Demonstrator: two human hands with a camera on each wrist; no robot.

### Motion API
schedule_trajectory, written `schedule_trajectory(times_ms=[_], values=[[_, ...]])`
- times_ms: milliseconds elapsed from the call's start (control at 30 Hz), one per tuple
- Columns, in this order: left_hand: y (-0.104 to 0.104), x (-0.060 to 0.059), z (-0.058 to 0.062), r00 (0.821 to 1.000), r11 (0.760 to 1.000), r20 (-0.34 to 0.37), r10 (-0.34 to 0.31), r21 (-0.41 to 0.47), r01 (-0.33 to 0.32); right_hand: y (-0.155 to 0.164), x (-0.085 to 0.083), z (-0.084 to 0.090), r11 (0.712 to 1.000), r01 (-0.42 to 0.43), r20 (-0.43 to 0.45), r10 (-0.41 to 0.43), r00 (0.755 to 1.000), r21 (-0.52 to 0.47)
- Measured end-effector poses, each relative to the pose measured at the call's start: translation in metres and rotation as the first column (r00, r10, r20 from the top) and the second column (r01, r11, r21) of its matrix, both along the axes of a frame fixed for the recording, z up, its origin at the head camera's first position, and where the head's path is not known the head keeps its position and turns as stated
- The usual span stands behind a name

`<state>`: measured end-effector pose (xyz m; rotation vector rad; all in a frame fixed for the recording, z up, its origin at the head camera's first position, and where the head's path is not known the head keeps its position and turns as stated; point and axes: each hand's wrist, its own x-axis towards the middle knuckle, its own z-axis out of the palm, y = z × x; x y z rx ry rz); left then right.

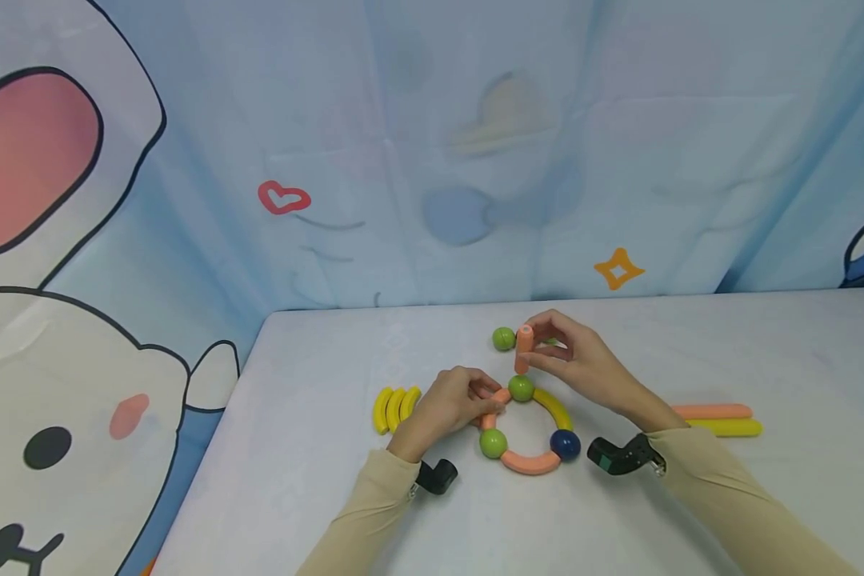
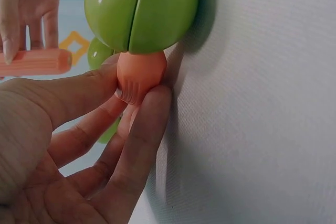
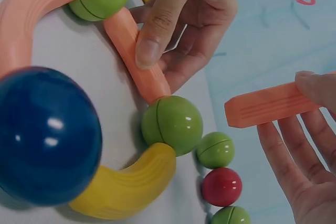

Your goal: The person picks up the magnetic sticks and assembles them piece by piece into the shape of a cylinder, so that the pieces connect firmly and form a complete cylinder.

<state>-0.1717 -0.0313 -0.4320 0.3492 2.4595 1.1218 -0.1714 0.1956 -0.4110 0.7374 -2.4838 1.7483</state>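
A ring of magnetic-looking rods and balls lies on the white table. It joins a green ball [image 1: 522, 388], a curved yellow rod [image 1: 553, 408], a blue ball [image 1: 565, 445], a curved orange rod [image 1: 530, 464], another green ball [image 1: 493, 443] and a straight orange rod [image 3: 134, 51]. My left hand [image 1: 450, 400] pinches that straight rod at the ring's left side, between thumb and fingers. Just above the far green ball, my right hand [image 1: 579, 352] holds a second short orange rod [image 1: 523, 350] upright by thumb and fingertips. In the right wrist view this rod is apart from the ring.
Several curved yellow rods [image 1: 396, 410] lie side by side to the left. At the right are a long orange rod [image 1: 713, 411] and a long yellow rod [image 1: 725, 428]. Behind the ring stand a loose green ball [image 1: 504, 338], a red ball [image 3: 222, 187] and another green ball [image 3: 231, 216].
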Motion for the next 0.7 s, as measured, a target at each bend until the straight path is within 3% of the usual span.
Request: schedule_trajectory(times_ms=[400, 700], values=[[-0.0001, -0.0008, -0.0004, 1.000, 1.000, 0.020, 0.013, 0.022, -0.013, -0.0003, 0.0004, -0.0081, 1.000, -0.011, 0.055, 0.010, 0.998, 0.008], [-0.0003, -0.0006, -0.0020, 0.999, 0.999, 0.034, 0.014, 0.035, -0.015, -0.0025, 0.0042, -0.0084, 0.997, -0.033, -0.012, 0.034, 0.999, 0.074]])
